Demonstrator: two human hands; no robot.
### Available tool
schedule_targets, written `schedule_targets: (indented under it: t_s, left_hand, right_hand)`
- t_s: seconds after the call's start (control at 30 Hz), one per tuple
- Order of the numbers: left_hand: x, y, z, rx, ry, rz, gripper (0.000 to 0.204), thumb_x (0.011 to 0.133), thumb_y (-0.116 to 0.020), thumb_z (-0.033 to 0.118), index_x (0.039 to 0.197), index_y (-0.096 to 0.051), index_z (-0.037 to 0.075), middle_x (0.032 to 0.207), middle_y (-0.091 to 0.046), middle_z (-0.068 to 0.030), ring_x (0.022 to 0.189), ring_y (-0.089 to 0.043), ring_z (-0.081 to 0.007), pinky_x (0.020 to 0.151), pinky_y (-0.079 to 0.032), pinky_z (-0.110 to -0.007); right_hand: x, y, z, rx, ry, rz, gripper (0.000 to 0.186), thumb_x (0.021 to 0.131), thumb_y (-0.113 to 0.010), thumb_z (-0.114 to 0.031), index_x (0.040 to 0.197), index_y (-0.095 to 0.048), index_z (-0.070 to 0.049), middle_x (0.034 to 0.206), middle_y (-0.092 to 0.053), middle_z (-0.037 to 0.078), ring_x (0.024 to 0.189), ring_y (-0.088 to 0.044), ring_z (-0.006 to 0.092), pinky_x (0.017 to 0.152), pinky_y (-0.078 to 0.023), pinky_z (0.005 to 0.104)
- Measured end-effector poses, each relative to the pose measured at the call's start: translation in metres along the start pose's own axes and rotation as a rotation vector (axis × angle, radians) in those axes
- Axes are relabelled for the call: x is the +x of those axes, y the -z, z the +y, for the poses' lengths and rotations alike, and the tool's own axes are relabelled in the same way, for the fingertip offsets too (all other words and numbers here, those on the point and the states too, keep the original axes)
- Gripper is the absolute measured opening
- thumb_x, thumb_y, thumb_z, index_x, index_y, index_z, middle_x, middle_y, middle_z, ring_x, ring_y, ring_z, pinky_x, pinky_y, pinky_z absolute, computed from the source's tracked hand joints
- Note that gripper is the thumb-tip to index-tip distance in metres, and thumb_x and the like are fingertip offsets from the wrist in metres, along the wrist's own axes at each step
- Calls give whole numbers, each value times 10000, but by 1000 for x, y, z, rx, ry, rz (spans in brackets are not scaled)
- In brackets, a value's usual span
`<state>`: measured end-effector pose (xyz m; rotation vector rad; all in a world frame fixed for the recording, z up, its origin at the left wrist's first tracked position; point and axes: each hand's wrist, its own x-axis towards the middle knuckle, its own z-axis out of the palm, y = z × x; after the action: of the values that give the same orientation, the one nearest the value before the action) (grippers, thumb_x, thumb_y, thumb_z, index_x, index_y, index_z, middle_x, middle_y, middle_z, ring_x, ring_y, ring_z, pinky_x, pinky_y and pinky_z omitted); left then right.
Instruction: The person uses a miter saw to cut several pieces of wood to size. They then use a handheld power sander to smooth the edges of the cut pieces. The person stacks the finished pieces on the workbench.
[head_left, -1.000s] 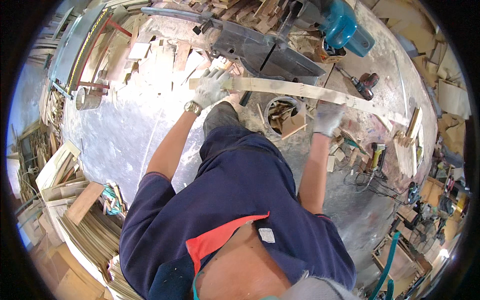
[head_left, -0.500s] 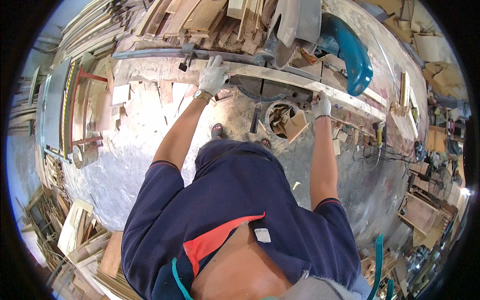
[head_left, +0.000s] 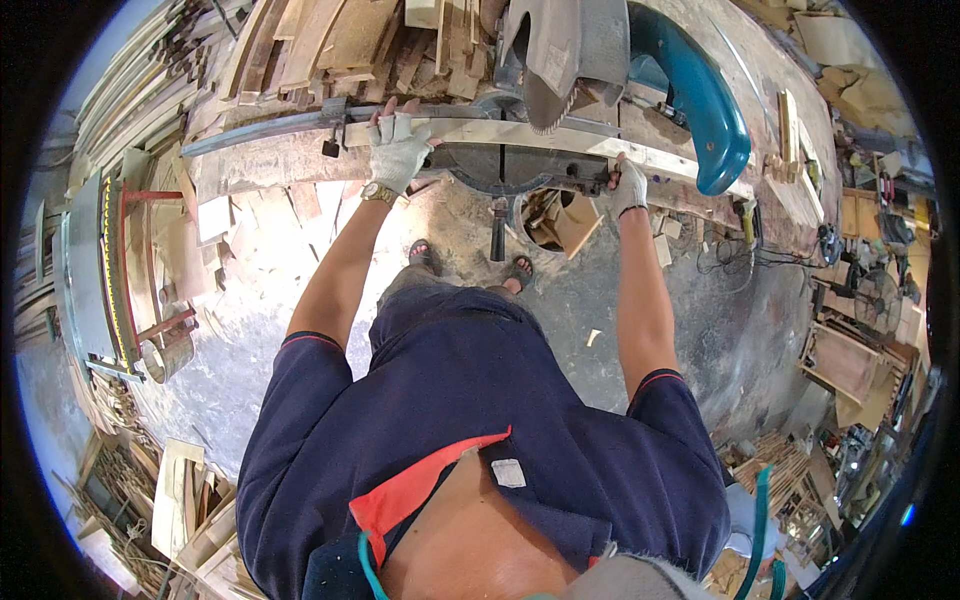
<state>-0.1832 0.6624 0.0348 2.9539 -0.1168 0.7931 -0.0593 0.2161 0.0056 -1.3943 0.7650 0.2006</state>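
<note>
A long pale wooden strip (head_left: 530,133) lies across the bed of a miter saw (head_left: 575,45), in front of its fence. My left hand (head_left: 395,152), in a whitish glove with bare fingertips, holds the strip near its left end, close to a dark stop clamp (head_left: 333,128). The fingers reach over the strip toward the fence. Farther right, my gloved right hand (head_left: 629,186) is closed at the strip's near edge, thumb on top; its other fingers are partly hidden. The toothed blade (head_left: 548,118) is raised above the strip between my hands. A teal handle (head_left: 722,150) hangs to its right.
Stacked boards (head_left: 330,45) lie beyond the fence. Below the saw bed stands a round bin (head_left: 528,222) of wood offcuts, beside a dark clamp handle (head_left: 498,240). Cables (head_left: 730,262) and a yellow-handled tool (head_left: 747,220) hang at the right. A red-framed stand (head_left: 125,270) is at the left.
The whole view has shifted slightly. My left fingers now stretch farther over the strip toward the fence. My right hand keeps its place on the strip.
</note>
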Motion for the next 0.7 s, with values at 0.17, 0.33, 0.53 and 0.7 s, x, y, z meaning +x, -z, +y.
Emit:
schedule_targets:
  t_s: [0.17,0.33,0.53,0.7]
  left_hand:
    - [2,-4,-9,-46,-17,-93,299,808,-778,461,950,-759,199,1424,-554,-96,1360,-461,-362,1137,-329,-648]
    - [11,-5,-2,-72,-14,-178,295,822,-773,448,986,-761,204,1410,-554,-104,1338,-474,-351,1096,-364,-628]
    - [5,1,-5,-68,0,-148,312,831,-771,436,1025,-765,193,1413,-551,-113,1316,-479,-349,1040,-391,-598]
    - [9,-1,-5,-84,-33,-90,319,811,-785,435,1019,-766,194,1376,-566,-105,1293,-490,-335,1015,-408,-579]
  right_hand:
    - [-14,1,-5,-130,56,-29,346,948,-777,-360,856,-611,-72,680,-541,36,579,-526,124,474,-386,302]
    - [-11,27,-12,-560,684,310,328,961,-736,-358,892,-675,-42,670,-576,17,572,-554,131,499,-435,303]
    - [-186,-21,-189,-55,925,-192,304,1039,-595,-326,1090,-680,-38,827,-655,53,617,-614,158,561,-501,300]
    - [-293,-77,-288,-996,940,-409,301,981,-604,-263,1169,-633,-30,854,-672,74,614,-645,163,560,-530,312]
